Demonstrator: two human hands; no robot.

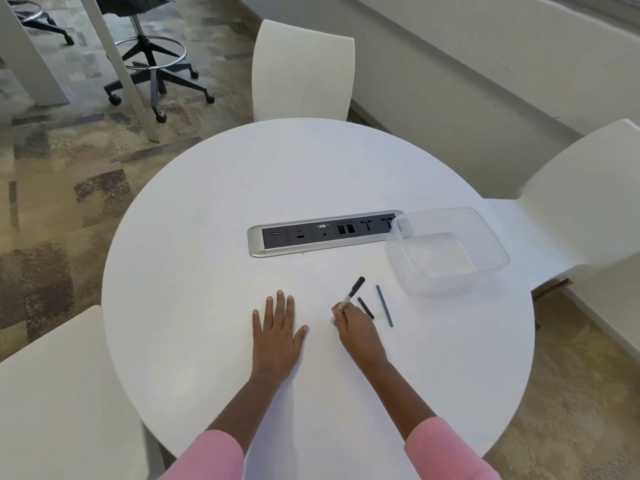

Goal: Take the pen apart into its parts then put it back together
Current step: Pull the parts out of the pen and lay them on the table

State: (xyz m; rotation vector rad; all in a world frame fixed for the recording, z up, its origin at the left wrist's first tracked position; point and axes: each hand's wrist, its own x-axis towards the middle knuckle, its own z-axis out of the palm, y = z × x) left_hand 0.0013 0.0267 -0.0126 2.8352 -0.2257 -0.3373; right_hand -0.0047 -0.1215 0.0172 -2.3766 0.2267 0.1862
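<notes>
Right hand [353, 323] is pinching the pen body [351, 296] toward the table's [207, 271] near edge. Left hand [277, 332] is lying flat, fingers spread. Dark stub [366, 307] and grey rod [384, 305] are lying just beside the pen body. Seemingly taken apart, with reassembly pending.

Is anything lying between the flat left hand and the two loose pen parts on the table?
Yes. The right hand, gripping the pen body, sits between the left hand and the parts: the dark short piece and the grey rod lie just beyond it.
</notes>
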